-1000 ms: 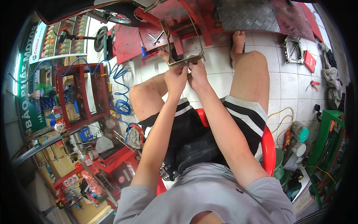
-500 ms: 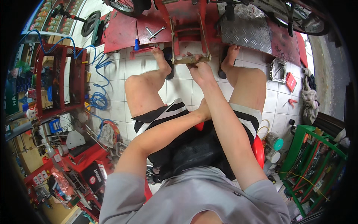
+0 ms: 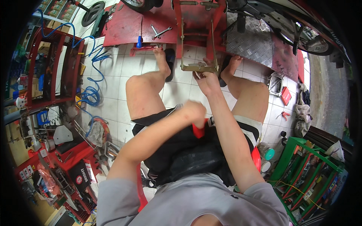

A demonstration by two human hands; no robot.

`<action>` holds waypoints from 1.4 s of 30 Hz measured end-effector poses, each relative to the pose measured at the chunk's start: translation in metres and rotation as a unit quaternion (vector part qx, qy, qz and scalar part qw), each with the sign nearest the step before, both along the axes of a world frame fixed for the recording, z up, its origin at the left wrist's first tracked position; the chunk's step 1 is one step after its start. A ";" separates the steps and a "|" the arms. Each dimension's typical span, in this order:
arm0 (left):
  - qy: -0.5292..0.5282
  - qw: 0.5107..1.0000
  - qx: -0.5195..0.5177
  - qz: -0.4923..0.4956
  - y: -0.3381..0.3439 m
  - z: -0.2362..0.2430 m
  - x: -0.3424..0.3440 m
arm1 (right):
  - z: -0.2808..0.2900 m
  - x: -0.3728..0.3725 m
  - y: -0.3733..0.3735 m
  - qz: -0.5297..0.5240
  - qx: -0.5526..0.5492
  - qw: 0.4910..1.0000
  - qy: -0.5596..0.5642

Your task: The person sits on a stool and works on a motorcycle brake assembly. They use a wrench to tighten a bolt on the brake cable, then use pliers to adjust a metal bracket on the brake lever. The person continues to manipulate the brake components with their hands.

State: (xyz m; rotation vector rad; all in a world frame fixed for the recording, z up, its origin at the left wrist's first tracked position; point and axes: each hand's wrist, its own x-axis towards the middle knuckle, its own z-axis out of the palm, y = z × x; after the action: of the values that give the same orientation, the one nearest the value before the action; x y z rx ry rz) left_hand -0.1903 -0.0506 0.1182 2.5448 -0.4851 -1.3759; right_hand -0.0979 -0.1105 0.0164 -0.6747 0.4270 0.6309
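My right hand (image 3: 207, 82) reaches forward to the pale metal crossbar (image 3: 196, 68) at the near end of a red hinged frame. Its fingers are bent round the bar, with a fingertip showing above it and the others below. My left hand (image 3: 195, 113) hangs above my lap, apart from the bar and left of my right forearm. Motion smears its fingers, so I cannot tell whether anything is in them. Just below it shows a red patch, seemingly part of the red stool (image 3: 256, 159) under me.
Wrenches (image 3: 161, 33) and a blue-handled screwdriver (image 3: 139, 42) lie on the red platform (image 3: 122, 30) ahead. A coiled blue hose (image 3: 89, 96) hangs at left near red shelving (image 3: 56, 69). At right are red pliers (image 3: 285, 115) and a green rack (image 3: 288, 154). Motorbike parts overhang the platform.
My left hand has moved left, out from beside my right forearm. The crossbar, with my right hand still at it, sits slightly lower and farther right. The whole view has shifted a little.
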 end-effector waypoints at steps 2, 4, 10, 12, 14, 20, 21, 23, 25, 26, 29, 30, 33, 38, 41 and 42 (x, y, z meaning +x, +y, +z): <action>-0.061 0.984 0.030 0.168 0.048 0.013 0.044 | -0.005 0.003 -0.007 0.010 -0.033 0.999 -0.007; -0.211 0.918 -0.022 0.336 0.084 0.001 0.074 | -0.021 0.005 -0.011 -0.015 -0.021 1.000 -0.004; -0.131 0.807 -0.094 0.569 0.111 -0.091 0.115 | -0.042 0.000 -0.002 -0.068 0.012 0.997 0.043; -0.034 0.708 -0.229 0.667 0.103 -0.110 0.111 | -0.047 -0.006 -0.003 -0.086 0.023 0.994 0.062; -0.041 0.724 -0.210 0.655 0.104 -0.120 0.115 | -0.051 -0.003 -0.004 -0.080 0.016 0.995 0.055; -0.033 0.736 -0.193 0.648 0.105 -0.133 0.110 | -0.042 -0.006 -0.002 -0.087 0.007 0.993 0.076; -0.029 0.745 -0.181 0.641 0.106 -0.134 0.111 | -0.041 -0.005 -0.003 -0.089 0.004 0.993 0.077; -0.019 0.764 -0.160 0.624 0.105 -0.130 0.116 | -0.043 -0.004 -0.004 -0.082 0.009 0.993 0.086; -0.023 0.795 -0.141 0.590 0.100 -0.122 0.120 | -0.046 -0.003 -0.011 -0.085 -0.005 0.993 0.078; -0.028 0.808 -0.127 0.575 0.102 -0.122 0.119 | -0.044 -0.006 -0.009 -0.086 -0.015 0.994 0.067; 0.003 0.768 -0.178 0.616 0.099 -0.124 0.119 | -0.040 -0.010 -0.002 -0.096 -0.024 0.995 0.031; 0.015 0.738 -0.217 0.638 0.096 -0.125 0.118 | -0.040 -0.010 -0.003 -0.102 -0.024 0.994 0.018; 0.033 0.665 -0.291 0.688 0.086 -0.131 0.114 | -0.032 -0.011 -0.003 -0.109 -0.055 0.992 0.031; 0.011 0.637 -0.304 0.709 0.086 -0.146 0.112 | 0.010 -0.030 -0.021 0.042 -0.084 0.993 0.065; -0.001 0.629 -0.279 0.725 0.081 -0.139 0.111 | 0.085 -0.031 -0.031 0.253 -0.150 0.956 0.012; -0.011 0.622 -0.269 0.735 0.082 -0.136 0.109 | 0.108 -0.015 -0.037 0.346 -0.189 0.917 -0.054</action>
State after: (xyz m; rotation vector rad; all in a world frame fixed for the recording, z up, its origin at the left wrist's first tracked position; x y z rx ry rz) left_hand -0.0812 0.0314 -0.0177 1.4495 0.9245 -0.3655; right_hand -0.1133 -0.1474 0.1241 -1.2470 0.1950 1.1910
